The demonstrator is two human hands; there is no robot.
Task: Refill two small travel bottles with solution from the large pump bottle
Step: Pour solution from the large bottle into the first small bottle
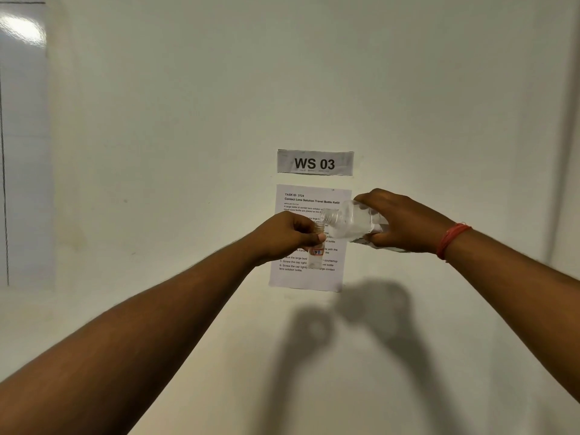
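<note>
My left hand [287, 235] grips a small clear travel bottle [316, 257] upright near its open neck; a small label with red edging shows on its side. My right hand [405, 222] holds the large clear bottle [351, 221] tipped over to the left. Its threaded, uncapped mouth sits just above and beside the small bottle's opening. Clear liquid lies in the large bottle. No pump head or cap is in view. Both bottles are held up in the air in front of a wall.
A printed task sheet [332, 199] is stuck on the pale wall behind the bottles, under a paper sign reading "WS 03" [315, 163]. A red thread band [452, 240] circles my right wrist. Shadows of both arms fall on the wall below. A glossy panel [22, 120] stands at far left.
</note>
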